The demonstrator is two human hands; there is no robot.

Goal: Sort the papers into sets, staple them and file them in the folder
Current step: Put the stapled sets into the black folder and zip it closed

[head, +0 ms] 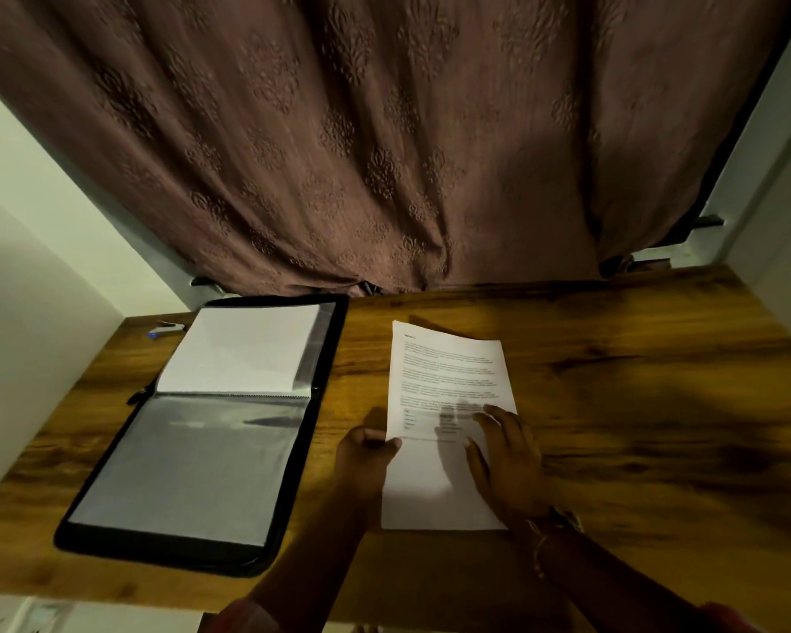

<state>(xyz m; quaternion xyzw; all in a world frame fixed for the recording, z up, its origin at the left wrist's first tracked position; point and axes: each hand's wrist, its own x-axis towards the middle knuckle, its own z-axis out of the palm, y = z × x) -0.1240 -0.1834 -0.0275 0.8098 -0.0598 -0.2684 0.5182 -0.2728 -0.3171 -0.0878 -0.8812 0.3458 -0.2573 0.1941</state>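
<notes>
Wooden table (613, 381): glossy brown grain; patterned brown curtain (384, 130) behind, pale walls (42, 290) at the sides.
Papers (448, 381): white printed sheets, flat, right of centre; long axis runs away from the person, heading at the far end.
Folder (193, 468): black, zip-edged, open flat at left, with clear sleeves.
Hands: left hand (366, 459) pinches the papers' left edge; right hand (508, 463) presses them, fingers spread.

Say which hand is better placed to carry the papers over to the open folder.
Left, probably: the left hand pinches the papers at their left edge, the side facing the folder, while the right hand lies flat on top, farther from it.
</notes>
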